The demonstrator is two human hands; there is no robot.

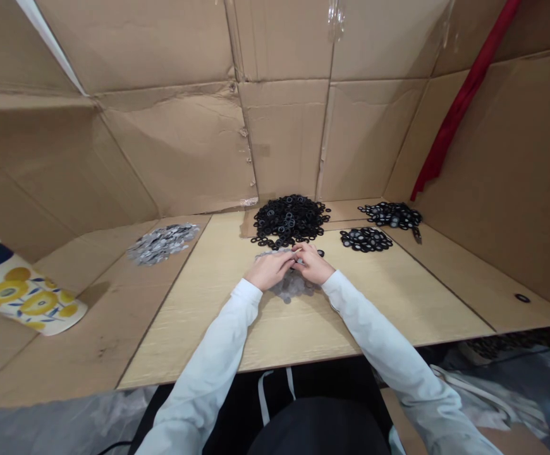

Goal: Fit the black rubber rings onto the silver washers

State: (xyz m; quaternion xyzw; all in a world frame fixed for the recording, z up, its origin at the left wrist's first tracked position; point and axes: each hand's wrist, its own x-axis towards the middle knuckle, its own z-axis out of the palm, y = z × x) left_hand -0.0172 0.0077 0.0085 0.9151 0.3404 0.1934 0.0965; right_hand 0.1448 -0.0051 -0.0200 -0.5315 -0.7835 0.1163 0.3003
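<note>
My left hand (271,269) and my right hand (313,263) meet at the middle of the board, fingertips pinched together. Whatever small piece sits between them is mostly hidden by the fingers. Under and in front of both hands lies a loose pile of translucent whitish discs (290,289). Just beyond the fingers rises a large heap of black rings (290,218). A single black ring with a pale centre (321,253) rests beside my right hand. To the right is a pile of black rings with pale centres (366,239).
Silvery flat pieces (164,242) lie in a pile at left. Another black-ringed pile (395,215) is at the back right, with one ring (522,297) near the right edge. A floral cylinder (28,294) stands far left. Cardboard walls (284,133) enclose the board; a red strip (464,101) hangs right.
</note>
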